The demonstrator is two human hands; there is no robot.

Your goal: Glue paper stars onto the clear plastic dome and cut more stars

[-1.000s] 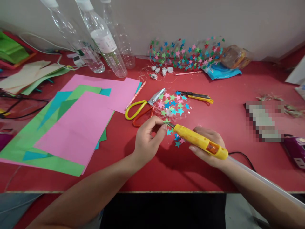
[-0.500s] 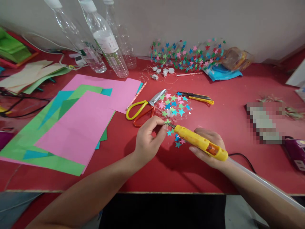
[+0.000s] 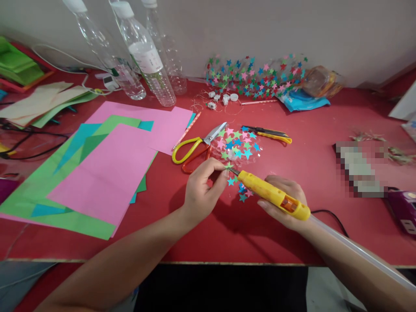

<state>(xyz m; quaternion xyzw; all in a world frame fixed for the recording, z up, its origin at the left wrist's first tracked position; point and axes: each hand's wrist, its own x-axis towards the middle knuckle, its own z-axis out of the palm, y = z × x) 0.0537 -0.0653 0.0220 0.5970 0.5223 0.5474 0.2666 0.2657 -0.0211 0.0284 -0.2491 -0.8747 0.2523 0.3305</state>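
Observation:
Pinched between the thumb and forefinger of my left hand [image 3: 204, 190] is a small green paper star [image 3: 229, 166]. My right hand [image 3: 287, 199] is closed around a yellow hot glue gun [image 3: 273, 193], partly hidden behind its body. The gun's metal nozzle points left and meets the star at my left fingertips. A clear glue stick [image 3: 354, 247] trails from the gun's rear over my right forearm. Loose coloured paper stars [image 3: 237, 141] lie on clear plastic just beyond my hands. More stars [image 3: 242, 197] show below the nozzle.
Scissors [image 3: 195, 149] and a box cutter [image 3: 269, 133] lie beyond my hands. Coloured paper sheets [image 3: 107, 173] cover the left of the red table [image 3: 182, 242]. Clear bottles [image 3: 149, 65] stand at the back, near a star-covered bottle [image 3: 256, 76]. A purple power strip [image 3: 403, 208] sits right.
Both hands, the star and the glue gun hold almost the same position. The view has shifted very slightly.

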